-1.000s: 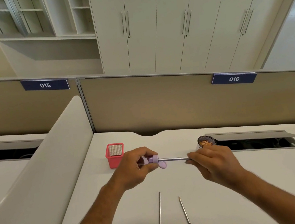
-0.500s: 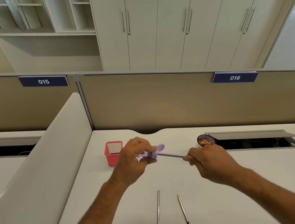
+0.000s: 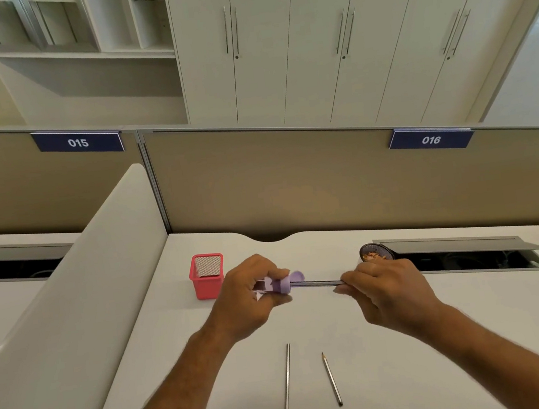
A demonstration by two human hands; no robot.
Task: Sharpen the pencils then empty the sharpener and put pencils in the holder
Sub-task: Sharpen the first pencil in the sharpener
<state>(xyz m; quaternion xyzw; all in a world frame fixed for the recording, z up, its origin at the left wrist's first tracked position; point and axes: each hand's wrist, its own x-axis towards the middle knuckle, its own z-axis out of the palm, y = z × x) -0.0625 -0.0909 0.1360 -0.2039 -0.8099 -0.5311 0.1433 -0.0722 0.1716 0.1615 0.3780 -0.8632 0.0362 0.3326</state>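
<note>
My left hand (image 3: 248, 292) grips a purple sharpener (image 3: 283, 283) above the white desk (image 3: 413, 339). A grey pencil (image 3: 320, 283) runs level from the sharpener to my right hand (image 3: 385, 287), which pinches its other end. The sharpener's small purple lid sticks up at its right side. A red mesh holder (image 3: 207, 280) stands just left of my left hand. Two more pencils lie on the desk nearer me: a long one (image 3: 287, 392) and a shorter one (image 3: 332, 380) with its sharp tip pointing away.
A small dark round dish (image 3: 376, 253) with orange shavings sits behind my right hand. Next to it an open cable hatch (image 3: 471, 259) leaves a dark slot in the desk. A beige partition (image 3: 327, 190) closes the back, a white divider (image 3: 87, 311) the left.
The pencil has tilted up and come back level in the sharpener. The sharpener's lid has swung from below the pencil to above it. Both hands stay in about the same place.
</note>
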